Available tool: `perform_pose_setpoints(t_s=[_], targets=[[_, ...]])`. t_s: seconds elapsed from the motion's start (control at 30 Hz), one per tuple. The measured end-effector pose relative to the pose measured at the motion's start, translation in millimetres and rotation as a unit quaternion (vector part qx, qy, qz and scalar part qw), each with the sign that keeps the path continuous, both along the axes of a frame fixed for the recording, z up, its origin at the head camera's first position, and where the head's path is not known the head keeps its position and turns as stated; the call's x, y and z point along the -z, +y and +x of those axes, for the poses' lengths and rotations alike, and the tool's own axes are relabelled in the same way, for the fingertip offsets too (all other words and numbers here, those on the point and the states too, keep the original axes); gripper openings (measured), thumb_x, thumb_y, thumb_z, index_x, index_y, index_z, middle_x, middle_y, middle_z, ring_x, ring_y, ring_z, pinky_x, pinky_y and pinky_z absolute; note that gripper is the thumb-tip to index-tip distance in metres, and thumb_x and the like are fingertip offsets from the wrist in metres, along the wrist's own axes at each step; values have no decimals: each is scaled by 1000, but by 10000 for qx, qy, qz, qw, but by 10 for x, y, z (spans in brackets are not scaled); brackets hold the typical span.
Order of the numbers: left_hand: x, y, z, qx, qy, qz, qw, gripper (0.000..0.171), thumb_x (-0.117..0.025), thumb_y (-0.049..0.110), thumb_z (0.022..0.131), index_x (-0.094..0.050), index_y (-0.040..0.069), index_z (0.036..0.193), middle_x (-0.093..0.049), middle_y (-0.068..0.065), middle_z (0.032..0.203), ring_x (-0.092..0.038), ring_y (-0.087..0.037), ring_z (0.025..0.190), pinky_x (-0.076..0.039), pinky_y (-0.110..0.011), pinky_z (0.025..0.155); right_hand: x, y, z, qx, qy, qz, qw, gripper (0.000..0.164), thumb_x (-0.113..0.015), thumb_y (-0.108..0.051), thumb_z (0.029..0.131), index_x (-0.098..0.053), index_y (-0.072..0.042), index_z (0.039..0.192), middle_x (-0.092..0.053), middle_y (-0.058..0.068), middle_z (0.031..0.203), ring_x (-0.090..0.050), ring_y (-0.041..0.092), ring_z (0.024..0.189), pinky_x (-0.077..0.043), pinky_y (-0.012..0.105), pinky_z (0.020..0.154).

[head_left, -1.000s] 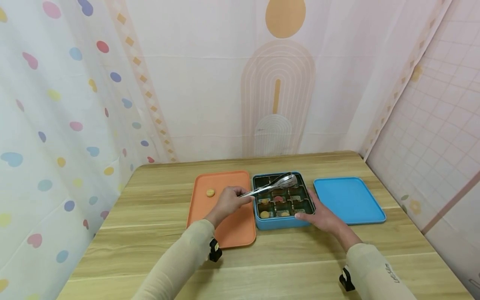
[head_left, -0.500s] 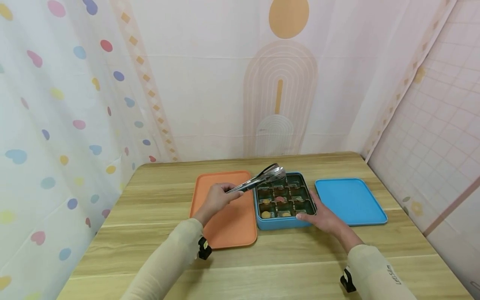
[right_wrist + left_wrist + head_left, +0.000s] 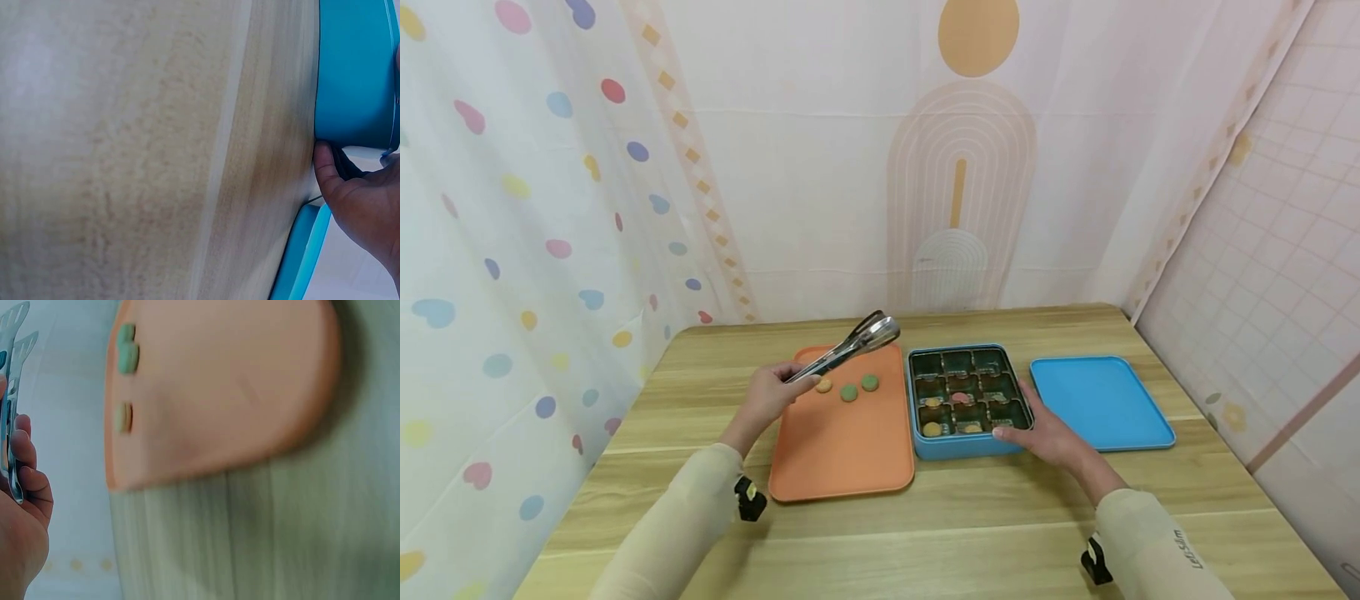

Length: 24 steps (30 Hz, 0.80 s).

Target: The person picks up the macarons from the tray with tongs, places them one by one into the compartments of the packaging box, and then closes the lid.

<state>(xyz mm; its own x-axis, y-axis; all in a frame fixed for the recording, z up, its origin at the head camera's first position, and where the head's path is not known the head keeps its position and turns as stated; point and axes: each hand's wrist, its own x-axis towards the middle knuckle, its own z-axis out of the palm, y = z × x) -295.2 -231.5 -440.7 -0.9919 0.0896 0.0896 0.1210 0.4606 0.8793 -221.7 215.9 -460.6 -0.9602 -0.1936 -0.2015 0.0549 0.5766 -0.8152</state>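
My left hand [image 3: 767, 396] grips a pair of metal tongs [image 3: 850, 343] by the handle end, their tips pointing up and right over the back of an orange tray [image 3: 842, 454]. Nothing shows between the tips. Two green macarons [image 3: 848, 392] and a yellow macaron [image 3: 123, 417] lie on that tray. My right hand [image 3: 1048, 433] holds a blue box [image 3: 970, 447] at its front right corner, thumb at the front rim. Inside, a dark divided insert [image 3: 958, 362] has several compartments; yellowish macarons and a pink macaron [image 3: 960, 399] sit in some front and middle ones.
A blue lid [image 3: 1101, 404] lies flat to the right of the box. Tray, box and lid stand in a row on a wooden table [image 3: 970, 533]. A patterned curtain [image 3: 820, 167] hangs behind the table's back edge.
My left hand has moved left with the tongs, from over the box to over the tray's back left. Two green macarons now show on the tray. The right hand stays at the box.
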Motion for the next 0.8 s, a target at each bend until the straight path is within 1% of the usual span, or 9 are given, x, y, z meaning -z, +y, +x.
perform_pose_setpoints(t_s=[0.07, 0.17, 0.27, 0.43, 0.5, 0.63, 0.8], targets=[[7, -135, 28, -76, -75, -70, 9999, 40, -76, 42, 88, -73, 5, 105, -64, -7, 81, -53, -25, 71, -45, -32, 60, 0, -1, -1, -7, 3, 0, 10000, 107, -70, -42, 93, 8, -11, 159, 7, 24, 162, -2, 52, 144, -17, 69, 108], [28, -351, 83, -231, -104, -309, 9992, 46, -75, 45, 88, -71, 5, 110, -64, -3, 84, -53, -21, 73, -45, -31, 61, 0, -2, -6, -33, 18, 9, 10000, 107, -70, -42, 93, 8, -11, 159, 7, 24, 162, -2, 52, 144, -17, 69, 108], [50, -565, 162, -437, -141, -584, 9972, 47, -74, 47, 88, -71, 5, 110, -61, -3, 82, -52, -19, 70, -44, -31, 57, -6, -7, -9, -36, 30, 1, 10000, 107, -70, -42, 93, 8, -11, 159, 7, 24, 162, -1, 52, 144, -16, 69, 108], [97, -862, 292, -692, -226, -996, 9924, 49, -72, 51, 88, -71, 7, 108, -59, -4, 80, -51, -19, 70, -42, -32, 58, -27, -17, -4, -38, 9, 11, 10000, 106, -69, -41, 93, 8, -11, 159, 8, 25, 162, -1, 53, 144, -16, 69, 108], [131, -941, 328, -770, -202, -1127, 9904, 51, -72, 54, 87, -72, 7, 109, -60, -4, 80, -50, -19, 70, -41, -31, 58, -30, -18, 1, -43, -7, 26, 10000, 107, -70, -42, 93, 8, -11, 159, 7, 25, 162, -2, 53, 144, -17, 69, 108], [211, -1055, 384, -887, -166, -1277, 9877, 49, -74, 52, 86, -74, 7, 106, -59, -2, 77, -46, -18, 68, -39, -30, 57, -29, -15, 11, -55, -13, 60, 10000, 108, -70, -43, 92, 8, -10, 159, 6, 26, 161, -4, 54, 143, -19, 69, 107], [297, -1095, 418, -843, -158, -1427, 9861, 47, -76, 49, 85, -74, 6, 104, -59, 1, 74, -46, -17, 67, -38, -29, 56, -26, -10, 10, -44, 6, 89, 10000, 108, -70, -43, 92, 8, -10, 159, 5, 27, 161, -6, 54, 143, -20, 69, 107]])
